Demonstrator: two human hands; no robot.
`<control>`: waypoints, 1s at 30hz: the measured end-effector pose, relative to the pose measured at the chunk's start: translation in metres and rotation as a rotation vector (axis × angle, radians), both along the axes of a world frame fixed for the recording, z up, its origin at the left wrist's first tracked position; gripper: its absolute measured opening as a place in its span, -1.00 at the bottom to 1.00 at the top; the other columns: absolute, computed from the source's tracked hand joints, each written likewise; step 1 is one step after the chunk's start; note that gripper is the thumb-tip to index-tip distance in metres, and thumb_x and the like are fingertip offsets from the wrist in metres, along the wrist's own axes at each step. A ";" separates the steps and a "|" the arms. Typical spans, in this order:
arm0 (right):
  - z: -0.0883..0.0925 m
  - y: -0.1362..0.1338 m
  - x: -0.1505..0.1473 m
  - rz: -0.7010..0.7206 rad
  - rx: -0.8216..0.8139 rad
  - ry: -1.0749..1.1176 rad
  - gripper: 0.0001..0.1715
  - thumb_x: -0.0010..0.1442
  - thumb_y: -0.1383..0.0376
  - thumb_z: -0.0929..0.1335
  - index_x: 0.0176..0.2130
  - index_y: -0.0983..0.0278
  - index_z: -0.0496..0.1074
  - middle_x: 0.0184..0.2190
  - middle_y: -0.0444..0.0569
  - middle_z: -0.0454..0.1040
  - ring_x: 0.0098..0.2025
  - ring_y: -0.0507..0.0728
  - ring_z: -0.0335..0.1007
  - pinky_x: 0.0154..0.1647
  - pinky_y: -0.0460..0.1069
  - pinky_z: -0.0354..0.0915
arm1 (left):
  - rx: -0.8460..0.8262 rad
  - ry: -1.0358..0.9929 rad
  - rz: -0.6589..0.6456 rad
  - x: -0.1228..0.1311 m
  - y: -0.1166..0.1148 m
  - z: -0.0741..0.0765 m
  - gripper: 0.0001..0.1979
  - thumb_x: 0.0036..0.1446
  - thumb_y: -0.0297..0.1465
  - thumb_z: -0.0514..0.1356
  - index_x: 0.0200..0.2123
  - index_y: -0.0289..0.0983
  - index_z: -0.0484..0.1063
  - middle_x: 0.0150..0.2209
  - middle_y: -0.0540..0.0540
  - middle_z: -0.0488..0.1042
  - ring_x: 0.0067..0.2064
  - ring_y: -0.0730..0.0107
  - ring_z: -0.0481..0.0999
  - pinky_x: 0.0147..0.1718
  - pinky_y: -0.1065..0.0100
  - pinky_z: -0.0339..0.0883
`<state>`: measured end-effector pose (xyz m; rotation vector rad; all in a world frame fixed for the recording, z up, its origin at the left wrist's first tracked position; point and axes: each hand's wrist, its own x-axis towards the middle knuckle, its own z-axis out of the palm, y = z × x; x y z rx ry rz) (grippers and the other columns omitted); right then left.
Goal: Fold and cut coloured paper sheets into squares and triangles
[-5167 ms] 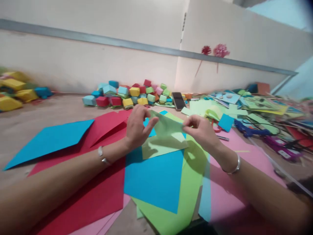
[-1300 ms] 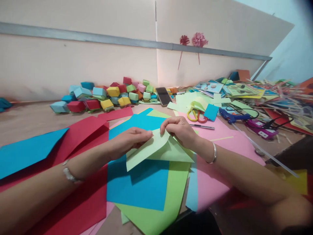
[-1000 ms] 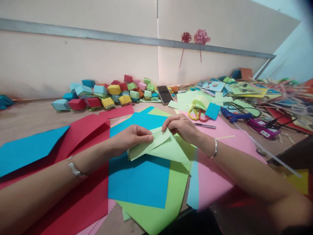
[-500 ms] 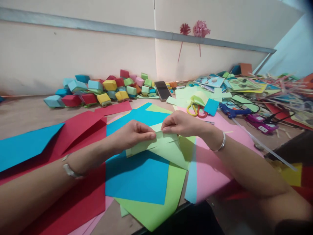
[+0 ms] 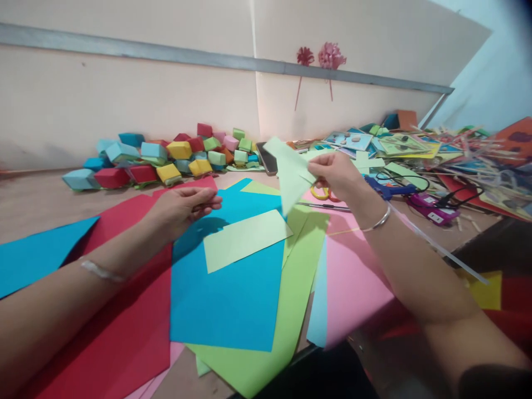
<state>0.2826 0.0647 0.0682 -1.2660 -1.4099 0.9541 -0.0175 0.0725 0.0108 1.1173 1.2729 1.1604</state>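
Observation:
My right hand (image 5: 332,173) is raised, closed in a pinch on a pale green paper piece (image 5: 290,176). That piece has a narrow top and a pointed lower end, and hangs above the sheets. My left hand (image 5: 187,206) hovers over the red and blue paper, fingers loosely bent and holding nothing. Between the hands and nearer to me, a pale green paper strip (image 5: 245,242) lies slantwise on a blue sheet (image 5: 226,310). Under the blue sheet, a light green sheet (image 5: 286,327) sticks out.
Red paper (image 5: 124,316) spreads at left, pink paper (image 5: 353,277) at right. Folded paper blocks (image 5: 168,173) pile up along the wall, beside a phone (image 5: 267,160). Yellow-handled scissors (image 5: 319,194), a blue glue gun (image 5: 384,190) and a purple power strip (image 5: 432,208) lie at right.
My hands have moved apart. The right hand has lifted one pale green piece up; the left has let go and drawn back left, with the strip now lying on the blue sheet.

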 end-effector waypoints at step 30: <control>-0.022 0.010 0.010 0.187 -0.113 -1.555 -0.63 -0.05 0.55 0.44 -0.18 0.37 0.61 -0.15 0.25 0.59 -0.10 0.32 0.53 -0.25 0.01 0.34 | 0.494 0.866 -0.253 0.034 -0.047 -0.001 -0.48 -0.01 -0.12 0.27 0.01 -0.21 0.48 -0.35 -0.09 0.53 -0.40 0.22 0.41 -0.42 0.33 0.18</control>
